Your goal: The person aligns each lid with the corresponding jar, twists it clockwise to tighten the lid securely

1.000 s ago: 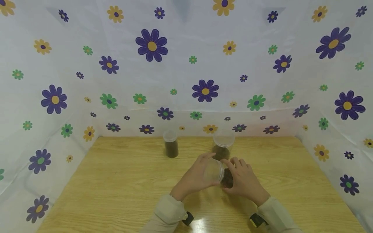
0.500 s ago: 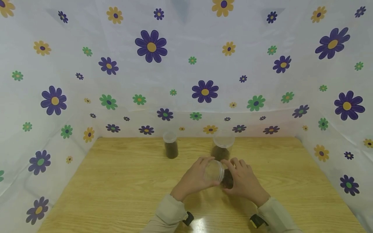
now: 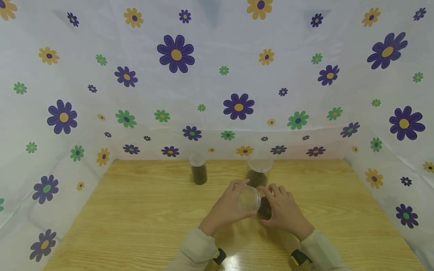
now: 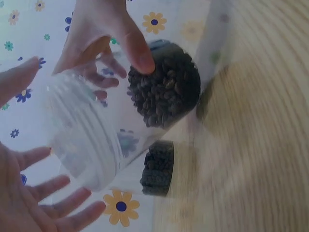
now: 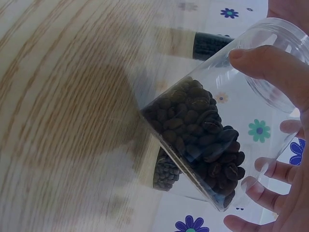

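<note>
A clear jar (image 3: 265, 208) part filled with coffee beans (image 4: 166, 89) is tilted above the table, its lidded end toward my left hand. My right hand (image 3: 285, 210) grips the jar's body, thumb on the near side and fingers around the far side. At the other end is a clear ridged screw lid (image 4: 91, 130), seated on the jar. My left hand (image 3: 228, 207) surrounds this lid with its fingers spread. In the left wrist view the thumb stands apart from the lid and the fingers look fairly straight; whether any fingertip touches is unclear.
Behind the hands stands a wider lidded jar (image 3: 258, 177) with dark contents, partly hidden by them. A narrow jar (image 3: 199, 173) of dark contents stands further left on the wooden table (image 3: 152, 210). White flowered cloth (image 3: 210, 82) encloses the back and sides.
My left hand's fingers shift slightly around the lid, dipping and then rising again. The right hand and the tilted jar stay nearly still.
</note>
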### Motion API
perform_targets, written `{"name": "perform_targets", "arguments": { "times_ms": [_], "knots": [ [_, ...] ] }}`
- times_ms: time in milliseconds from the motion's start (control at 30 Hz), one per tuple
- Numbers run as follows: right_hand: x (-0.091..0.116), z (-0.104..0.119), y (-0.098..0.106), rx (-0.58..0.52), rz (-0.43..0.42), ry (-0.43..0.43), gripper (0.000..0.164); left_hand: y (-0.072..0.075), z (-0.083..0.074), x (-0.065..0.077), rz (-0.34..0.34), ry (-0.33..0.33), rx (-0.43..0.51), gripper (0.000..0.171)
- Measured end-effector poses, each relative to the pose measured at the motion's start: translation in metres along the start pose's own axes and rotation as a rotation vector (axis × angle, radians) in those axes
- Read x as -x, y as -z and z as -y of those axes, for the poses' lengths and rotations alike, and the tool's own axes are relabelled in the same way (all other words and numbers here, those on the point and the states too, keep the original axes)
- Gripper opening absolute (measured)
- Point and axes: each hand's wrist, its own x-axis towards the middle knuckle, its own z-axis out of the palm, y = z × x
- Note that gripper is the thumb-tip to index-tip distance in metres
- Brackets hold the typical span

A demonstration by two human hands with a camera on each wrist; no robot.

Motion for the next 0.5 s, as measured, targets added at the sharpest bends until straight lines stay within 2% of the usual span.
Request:
{"name": "perform_targets", "arguments": {
  "times_ms": [100,233,500],
  "knots": [
    [0.0,-0.0001,-0.0005,-0.005,0.006,-0.005,0.1,-0.0026,-0.0037,0.0008,-0.043,0.038,0.028,0.083],
    [0.0,0.0,-0.0007,-0.013,0.012,-0.01,0.1,-0.0036,-0.0062,0.0012,-0.07,0.051,0.033,0.077],
    [0.0001,0.0001,-0.0007,-0.017,0.014,-0.011,0.1,0.0005,-0.0057,-0.0011,-0.013,0.04,-0.024,0.072]
  ]
}}
